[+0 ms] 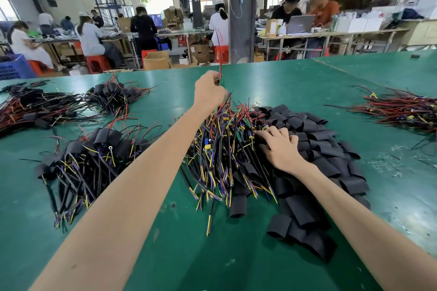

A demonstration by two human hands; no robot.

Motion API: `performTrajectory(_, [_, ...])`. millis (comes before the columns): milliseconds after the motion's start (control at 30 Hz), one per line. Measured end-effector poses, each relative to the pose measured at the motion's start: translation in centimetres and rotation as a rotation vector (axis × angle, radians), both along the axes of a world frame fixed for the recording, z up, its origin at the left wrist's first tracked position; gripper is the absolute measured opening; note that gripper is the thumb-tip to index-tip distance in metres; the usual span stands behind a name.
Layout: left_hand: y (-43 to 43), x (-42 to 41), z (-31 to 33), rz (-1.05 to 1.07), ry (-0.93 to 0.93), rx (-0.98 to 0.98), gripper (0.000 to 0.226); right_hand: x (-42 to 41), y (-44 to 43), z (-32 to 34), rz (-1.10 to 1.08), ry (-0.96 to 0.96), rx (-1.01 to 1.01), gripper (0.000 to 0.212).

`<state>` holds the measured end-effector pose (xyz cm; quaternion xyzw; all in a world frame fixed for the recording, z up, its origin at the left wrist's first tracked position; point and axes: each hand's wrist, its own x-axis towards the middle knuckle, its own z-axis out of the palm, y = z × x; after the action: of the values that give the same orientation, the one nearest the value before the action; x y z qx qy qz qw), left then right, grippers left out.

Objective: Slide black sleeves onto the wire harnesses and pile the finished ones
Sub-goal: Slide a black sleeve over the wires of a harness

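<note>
The harness [220, 54] is held up over the far middle of the table [236, 262]. Its long axis is nearly upright, and its red and black wires point up and away from the person. The left hand [209, 92] pinches it at the lower end, fingers curled round it.

Just below lies a heap of bare harnesses [220, 151], most with their cut ends towards the person. Touching its right side is a heap of sleeves [314, 149], short, flat black tubes lying every way. The right hand [280, 146] rests on the sleeves where the two heaps meet, fingers bent. Whether it grasps a sleeve I cannot tell.

To the left, well apart from the heaps, are two piles of sleeved harnesses, a near pile [94, 149] and a far pile [113, 94]. A further spread [28, 108] lies at the left edge. At the far right lies a loose bundle [402, 111] of red and black wires.

Beyond the table, people sit at benches on red stools [97, 64], and a dark pillar [242, 12] stands behind the raised wires.
</note>
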<state>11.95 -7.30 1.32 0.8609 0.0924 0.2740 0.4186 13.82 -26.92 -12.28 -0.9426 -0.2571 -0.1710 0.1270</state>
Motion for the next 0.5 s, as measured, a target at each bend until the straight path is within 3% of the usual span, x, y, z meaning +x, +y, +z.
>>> performTrajectory(67, [0.0, -0.3, 0.7, -0.008, -0.015, -0.032, 0.051, 0.0, 0.0, 0.0, 0.011, -0.011, 0.033, 0.036])
performTrajectory(200, [-0.2, -0.8, 1.4, -0.089, 0.06, -0.308, 0.04, -0.2, 0.1, 0.2, 0.014, -0.023, 0.078, 0.03])
performTrajectory(300, [-0.3, -1.0, 1.8, 0.15, -0.259, -0.243, 0.036, -0.4, 0.2, 0.2, 0.036, 0.005, 0.112, 0.026])
performTrajectory(400, [-0.7, -2.0, 3.0, 0.066, -0.567, -0.295, 0.028, -0.3, 0.2, 0.1, 0.049, 0.064, 0.139, 0.022])
performTrajectory(500, [-1.0, -3.4, 5.2, -0.01, -0.753, -0.411, 0.036, -0.1, 0.2, 0.3, 0.063, 0.089, 0.16, 0.02])
